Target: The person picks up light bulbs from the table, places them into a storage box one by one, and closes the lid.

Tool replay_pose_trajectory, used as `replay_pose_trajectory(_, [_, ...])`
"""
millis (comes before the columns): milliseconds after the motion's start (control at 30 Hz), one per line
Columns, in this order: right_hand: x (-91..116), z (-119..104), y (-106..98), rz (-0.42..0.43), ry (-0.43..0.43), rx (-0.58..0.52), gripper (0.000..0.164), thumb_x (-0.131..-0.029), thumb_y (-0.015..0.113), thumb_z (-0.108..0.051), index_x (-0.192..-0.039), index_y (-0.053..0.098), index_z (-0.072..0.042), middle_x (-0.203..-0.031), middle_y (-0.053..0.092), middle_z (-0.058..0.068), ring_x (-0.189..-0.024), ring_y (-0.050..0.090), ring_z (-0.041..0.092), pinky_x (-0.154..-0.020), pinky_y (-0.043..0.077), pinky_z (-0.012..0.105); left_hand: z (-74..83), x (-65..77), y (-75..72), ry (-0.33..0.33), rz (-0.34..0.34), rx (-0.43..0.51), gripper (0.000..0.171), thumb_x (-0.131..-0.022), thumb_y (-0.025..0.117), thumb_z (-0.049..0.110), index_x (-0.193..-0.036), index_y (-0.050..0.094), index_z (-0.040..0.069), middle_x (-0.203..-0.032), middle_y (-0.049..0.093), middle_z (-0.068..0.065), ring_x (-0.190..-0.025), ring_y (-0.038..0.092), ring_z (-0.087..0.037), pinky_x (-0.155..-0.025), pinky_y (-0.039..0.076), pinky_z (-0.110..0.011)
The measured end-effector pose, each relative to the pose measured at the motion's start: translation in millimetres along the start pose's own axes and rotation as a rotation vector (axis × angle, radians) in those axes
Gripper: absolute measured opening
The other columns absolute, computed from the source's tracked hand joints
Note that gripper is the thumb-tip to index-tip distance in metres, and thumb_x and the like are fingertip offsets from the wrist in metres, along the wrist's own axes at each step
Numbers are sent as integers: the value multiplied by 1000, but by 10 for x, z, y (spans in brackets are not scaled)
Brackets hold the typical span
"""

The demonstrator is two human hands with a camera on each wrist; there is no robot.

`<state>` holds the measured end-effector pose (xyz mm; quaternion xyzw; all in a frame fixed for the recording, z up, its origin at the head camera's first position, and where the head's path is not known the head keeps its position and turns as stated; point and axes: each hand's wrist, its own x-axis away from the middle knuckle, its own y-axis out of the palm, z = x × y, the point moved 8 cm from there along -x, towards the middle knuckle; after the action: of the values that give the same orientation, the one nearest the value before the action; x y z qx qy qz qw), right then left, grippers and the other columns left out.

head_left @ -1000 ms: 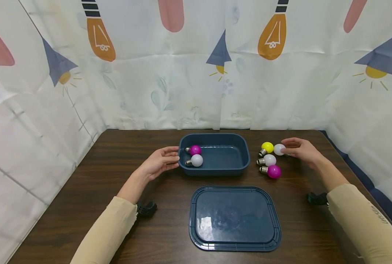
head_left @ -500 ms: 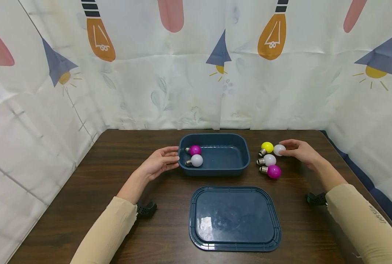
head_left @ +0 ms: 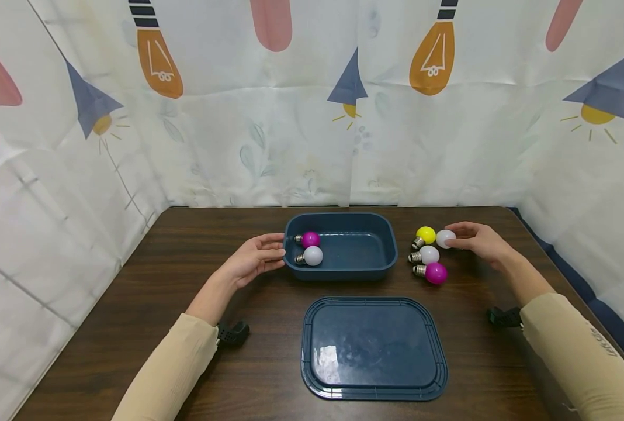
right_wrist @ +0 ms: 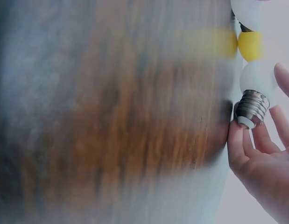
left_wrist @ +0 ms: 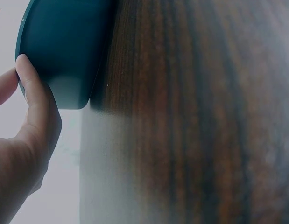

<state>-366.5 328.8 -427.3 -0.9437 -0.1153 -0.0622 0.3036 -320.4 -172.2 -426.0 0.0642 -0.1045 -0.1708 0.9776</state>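
Head view: my right hand point(head_left: 478, 240) is holding a white bulb point(head_left: 444, 238) by the table point(head_left: 270, 362)'s right side, just beside the yellow bulb point(head_left: 426, 235). I am noting a risk: a sideways pull could be setting that neighbour rolling.

Left wrist view: my left hand point(left_wrist: 25, 154) is pinching the rim of the blue box point(left_wrist: 65, 51). An uneven tug there could be tilting or dragging it.

Right wrist view: my fingers are sitting around the screw base point(right_wrist: 251, 108); firmness I am not establishing, so a loose hold could be causing a drop
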Motion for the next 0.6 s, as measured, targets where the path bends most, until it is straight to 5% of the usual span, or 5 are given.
replay_pose_trajectory(367, [56,-33,-23,11,-10,-26,70,-100,68,-40,-150,44,2,-148,44,30,-124,47,37,-91,52,26,-5,-2,-11,-4,3,-3,55,-104,57,-1,-154,34,-4,-123,59,-18,-91,69,-16,-88,59,-30])
replay_pose_trajectory(600, [59,-53,-48,19,-14,-44,69,-101,67,-39,-152,42,2,-148,44,27,-122,47,34,-88,53,24,-10,-6,-15,-6,4,1,56,-104,57,-1,-155,34,-4,-122,60,-17,-92,69,-17,-89,59,-31])
